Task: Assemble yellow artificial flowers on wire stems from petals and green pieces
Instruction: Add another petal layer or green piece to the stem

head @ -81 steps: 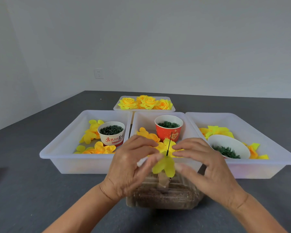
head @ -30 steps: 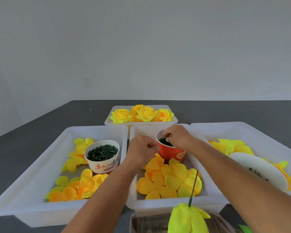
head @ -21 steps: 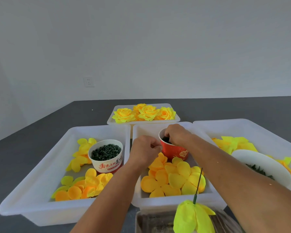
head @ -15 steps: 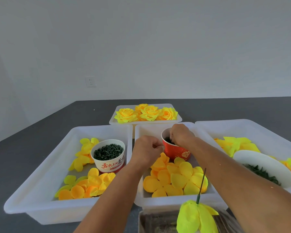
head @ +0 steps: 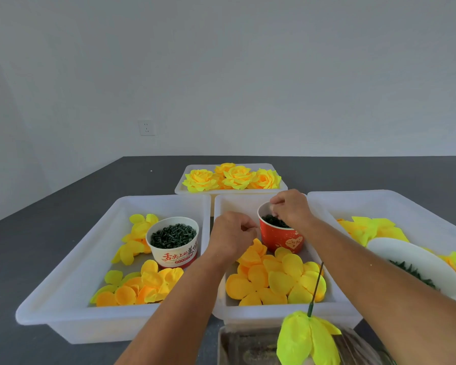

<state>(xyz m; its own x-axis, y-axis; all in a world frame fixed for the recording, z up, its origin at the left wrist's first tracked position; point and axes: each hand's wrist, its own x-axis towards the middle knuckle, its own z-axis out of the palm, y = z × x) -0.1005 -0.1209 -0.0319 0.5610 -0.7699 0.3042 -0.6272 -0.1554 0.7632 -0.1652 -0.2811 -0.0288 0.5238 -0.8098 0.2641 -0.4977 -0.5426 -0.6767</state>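
Note:
My right hand [head: 291, 210] reaches over the red cup [head: 282, 239] in the middle tray [head: 279, 313], its fingertips bunched together among the small green pieces [head: 274, 222]. Just left of the cup's rim hovers my left hand [head: 232, 233], its fingers curled with nothing visible in them. Loose yellow and orange petals [head: 274, 281] lie in that tray. At the near edge, a thin wire stem [head: 316, 288] stands upright with a yellow-green petal piece [head: 307, 337] threaded low on it, set in a clear box [head: 245, 347].
The left tray [head: 63, 288] holds a white cup of green pieces [head: 173, 242] and petals [head: 145, 285]. The right tray [head: 387, 198] holds a white bowl [head: 416, 262] and yellow pieces [head: 369, 227]. Finished yellow roses [head: 232, 177] fill the back tray. The table is dark grey.
Both hands let go of the petal on the stem and reached forward to the red cup. Over the last second they have stayed there, my right fingers working in the green pieces.

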